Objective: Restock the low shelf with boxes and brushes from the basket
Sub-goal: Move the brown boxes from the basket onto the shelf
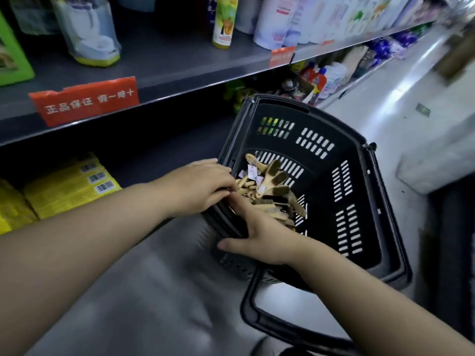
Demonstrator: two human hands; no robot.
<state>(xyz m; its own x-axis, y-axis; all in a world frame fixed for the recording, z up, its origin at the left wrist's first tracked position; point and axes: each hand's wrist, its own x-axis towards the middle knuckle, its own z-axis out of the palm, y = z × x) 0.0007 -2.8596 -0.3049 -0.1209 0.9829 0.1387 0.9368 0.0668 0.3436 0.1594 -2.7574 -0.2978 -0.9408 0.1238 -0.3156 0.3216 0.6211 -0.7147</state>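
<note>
We're at the black slotted plastic basket: left grip curled among the wooden-handled bristle brushes piled inside, right grip over the near rim, thumb outside; whether either holds anything, we cannot tell

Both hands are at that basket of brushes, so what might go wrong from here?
The wooden brushes lie in a tangled heap, so pulling one may drag others out over the black basket rim. Their paper tags could snag and tear. The basket looks tilted, with the left hand and right hand at its near edge; leaning on it might tip it.
</note>
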